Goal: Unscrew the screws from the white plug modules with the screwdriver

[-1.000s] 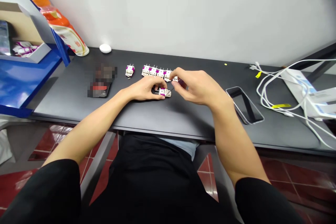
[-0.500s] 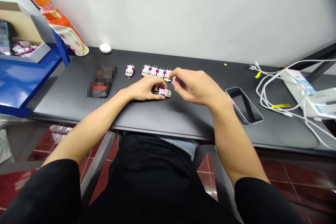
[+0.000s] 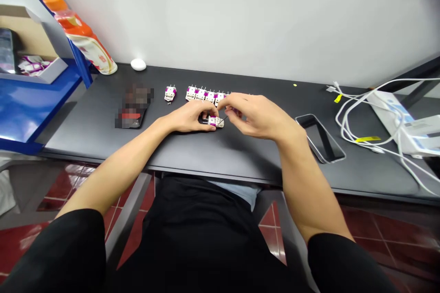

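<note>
Against the dark tabletop [image 3: 192, 149], my left hand [image 3: 189, 116] pinches a small white-and-purple plug part [image 3: 213, 121] between thumb and fingers, its thin metal pins pointing left. My right hand [image 3: 256, 114] is closed round a slim tool with a thin dark shaft, likely a screwdriver [image 3: 223, 119]; its handle is mostly hidden by the fingers. The shaft's tip meets the right end of the plug part. Just behind my hands stands a row of several similar plug parts [image 3: 201, 94], partly covered by my right hand. One more plug part [image 3: 170, 93] sits apart to the left.
A phone [image 3: 320, 138] lies right of my right arm, with white cables [image 3: 357, 119] and a white box [image 3: 388, 114] beyond. At left are a blurred-out dark item [image 3: 134, 105], a white oval object [image 3: 138, 64], an orange-capped bottle [image 3: 85, 39] and an open carton [image 3: 51, 71] on a blue shelf.
My right hand has shifted slightly, its fingers a little lower and more to the left over the row. My left hand keeps its hold on the plug part.
</note>
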`<state>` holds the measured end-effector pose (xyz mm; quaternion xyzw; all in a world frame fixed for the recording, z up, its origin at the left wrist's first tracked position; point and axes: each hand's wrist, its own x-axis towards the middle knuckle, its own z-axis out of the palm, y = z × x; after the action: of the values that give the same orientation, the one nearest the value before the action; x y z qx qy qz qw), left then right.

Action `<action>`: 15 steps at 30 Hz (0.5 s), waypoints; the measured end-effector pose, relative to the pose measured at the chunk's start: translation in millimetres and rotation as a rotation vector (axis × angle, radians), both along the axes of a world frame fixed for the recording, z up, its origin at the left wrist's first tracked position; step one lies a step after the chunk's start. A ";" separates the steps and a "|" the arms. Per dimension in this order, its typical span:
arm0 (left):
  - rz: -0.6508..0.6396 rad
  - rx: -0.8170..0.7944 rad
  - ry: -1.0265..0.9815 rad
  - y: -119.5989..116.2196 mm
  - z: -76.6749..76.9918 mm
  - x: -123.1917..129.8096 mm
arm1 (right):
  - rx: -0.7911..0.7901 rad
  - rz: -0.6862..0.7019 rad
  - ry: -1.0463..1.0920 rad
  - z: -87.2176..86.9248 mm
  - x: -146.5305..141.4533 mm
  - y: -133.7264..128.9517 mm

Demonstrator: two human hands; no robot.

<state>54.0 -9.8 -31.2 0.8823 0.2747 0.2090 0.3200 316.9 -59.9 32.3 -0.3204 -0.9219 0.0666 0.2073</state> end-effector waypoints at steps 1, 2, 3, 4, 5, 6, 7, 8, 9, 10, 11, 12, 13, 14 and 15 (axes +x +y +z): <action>-0.001 -0.001 -0.001 0.4 -0.3 -0.2 | -0.014 -0.014 0.002 1.0 -0.2 -0.7; -0.001 -0.002 -0.004 0.9 -0.7 -0.3 | -0.024 -0.033 -0.005 2.2 -0.4 -1.3; 0.001 -0.002 -0.006 1.4 -1.2 -0.4 | -0.028 -0.058 -0.021 3.3 -0.5 -1.7; 0.002 -0.002 -0.008 1.7 -1.6 -0.5 | -0.022 -0.088 -0.043 4.2 -0.5 -1.9; 0.003 -0.002 -0.009 2.0 -1.9 -0.6 | -0.008 -0.123 -0.066 4.9 -0.5 -1.9; 0.005 -0.002 -0.009 2.1 -2.1 -0.6 | 0.008 -0.157 -0.087 5.4 -0.3 -1.7; 0.007 -0.002 -0.007 2.0 -2.1 -0.6 | 0.024 -0.186 -0.102 5.6 -0.2 -1.3; 0.008 -0.003 -0.005 1.9 -2.1 -0.6 | 0.034 -0.204 -0.109 5.6 0.0 -0.8; 0.008 -0.005 -0.002 1.7 -2.0 -0.6 | 0.035 -0.208 -0.106 5.4 0.0 -0.5; 0.008 -0.006 -0.001 1.5 -1.9 -0.6 | 0.026 -0.198 -0.097 5.2 0.1 -0.3; 0.005 -0.007 -0.001 1.3 -1.8 -0.6 | 0.013 -0.178 -0.083 5.0 0.0 -0.3; 0.003 -0.006 -0.003 1.3 -1.8 -0.6 | 0.003 -0.155 -0.065 4.8 -0.1 -0.5; 0.000 -0.003 -0.005 1.3 -1.9 -0.6 | -0.002 -0.134 -0.050 4.6 -0.2 -0.8; -0.002 0.000 -0.008 1.4 -2.0 -0.5 | -0.002 -0.116 -0.038 4.4 -0.2 -1.2; -0.004 0.003 -0.010 1.6 -2.3 -0.5 | 0.004 -0.104 -0.030 4.2 -0.2 -1.5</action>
<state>53.5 -8.3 -33.5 0.8823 0.2709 0.2132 0.3206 316.7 -61.4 36.4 -0.3683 -0.9072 0.0494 0.1974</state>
